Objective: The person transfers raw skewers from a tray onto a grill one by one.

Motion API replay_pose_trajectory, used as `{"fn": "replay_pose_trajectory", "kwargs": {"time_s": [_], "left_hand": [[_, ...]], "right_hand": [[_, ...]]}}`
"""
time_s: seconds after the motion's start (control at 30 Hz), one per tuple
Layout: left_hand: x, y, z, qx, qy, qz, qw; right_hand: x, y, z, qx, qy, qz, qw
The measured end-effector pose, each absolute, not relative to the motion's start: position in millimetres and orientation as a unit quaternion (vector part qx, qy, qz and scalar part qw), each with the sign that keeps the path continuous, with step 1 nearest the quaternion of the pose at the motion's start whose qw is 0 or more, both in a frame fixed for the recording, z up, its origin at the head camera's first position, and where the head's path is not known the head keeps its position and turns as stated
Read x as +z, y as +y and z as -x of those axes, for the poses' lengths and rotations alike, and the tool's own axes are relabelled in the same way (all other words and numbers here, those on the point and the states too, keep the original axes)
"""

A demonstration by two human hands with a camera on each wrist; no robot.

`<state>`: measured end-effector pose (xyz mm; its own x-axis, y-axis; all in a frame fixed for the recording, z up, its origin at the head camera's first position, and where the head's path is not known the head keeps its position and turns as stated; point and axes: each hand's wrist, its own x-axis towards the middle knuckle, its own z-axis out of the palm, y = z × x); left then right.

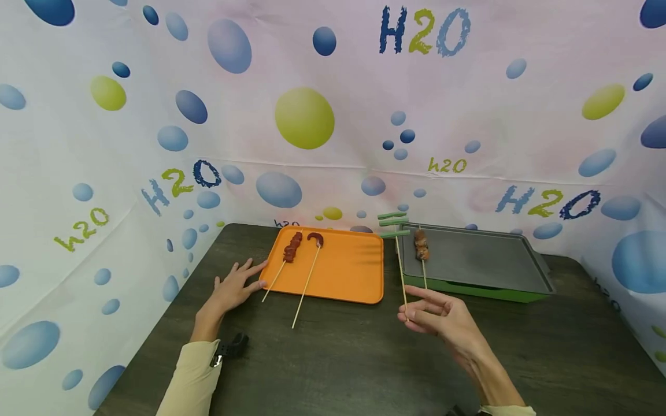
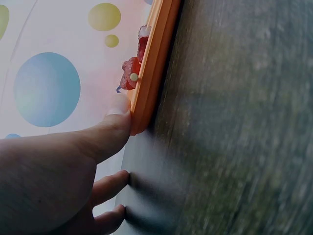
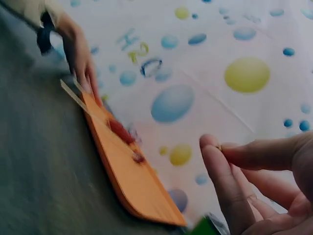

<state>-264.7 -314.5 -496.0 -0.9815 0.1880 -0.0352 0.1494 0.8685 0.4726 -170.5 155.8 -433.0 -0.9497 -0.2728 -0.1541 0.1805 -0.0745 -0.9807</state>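
Note:
My right hand [image 1: 439, 312] pinches the lower end of a skewer [image 1: 401, 267] between thumb and fingers. Green stick-shaped pieces [image 1: 393, 222] sit crosswise on its top, held up near the left edge of a grey grill plate [image 1: 484, 260]. At the left end of an orange tray [image 1: 343, 271], my left hand [image 1: 234, 290] rests with spread fingers, its thumb [image 2: 118, 105] against the rim. Two skewers lie on that tray: one with reddish-brown chunks [image 1: 292, 248], another with a curled dark red piece [image 1: 315, 237]. Their sticks stick out over the front rim.
A skewer with browned meat [image 1: 421, 245] lies at the left of the grill plate, its stick pointing toward me. The plate sits on a green base [image 1: 489, 290]. All stands on a dark wooden table [image 1: 333, 358] before a printed curtain [image 1: 447, 104].

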Motion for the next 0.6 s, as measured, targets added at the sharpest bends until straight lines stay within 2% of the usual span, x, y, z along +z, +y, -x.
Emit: {"fn": "replay_pose_trajectory", "kwargs": {"time_s": [0.6], "left_hand": [[-494.9, -309.8, 266.3, 0.236, 0.967, -0.083, 0.056]], "right_hand": [[-436.3, 237.5, 179.2, -0.748, 0.65, 0.045, 0.125]]}}
